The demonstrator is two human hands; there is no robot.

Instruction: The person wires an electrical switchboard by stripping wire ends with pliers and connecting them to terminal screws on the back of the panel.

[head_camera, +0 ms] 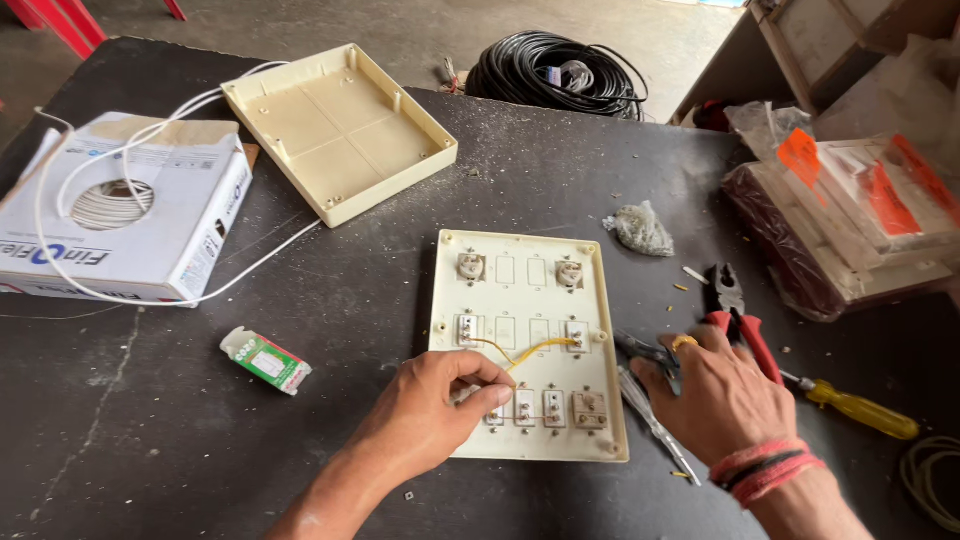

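Now | cream switch board (523, 345), back up | L hand (440, 400) pinching yellow wire (535, 350) | R hand (715, 395) gripping pliers (648, 352)

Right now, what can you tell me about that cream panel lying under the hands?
The panel is a cream, plastic-looking rectangular plate lying flat, back side up, on the dark dusty table. It has rows of rectangular cut-outs, some fitted with switch or socket backs showing metal terminals, and screw holes at the corners. A yellow wire arcs between terminals in the middle row. The left hand rests on its lower edge, fingers pinching at the wire's end; the right hand is beside it, on tools.
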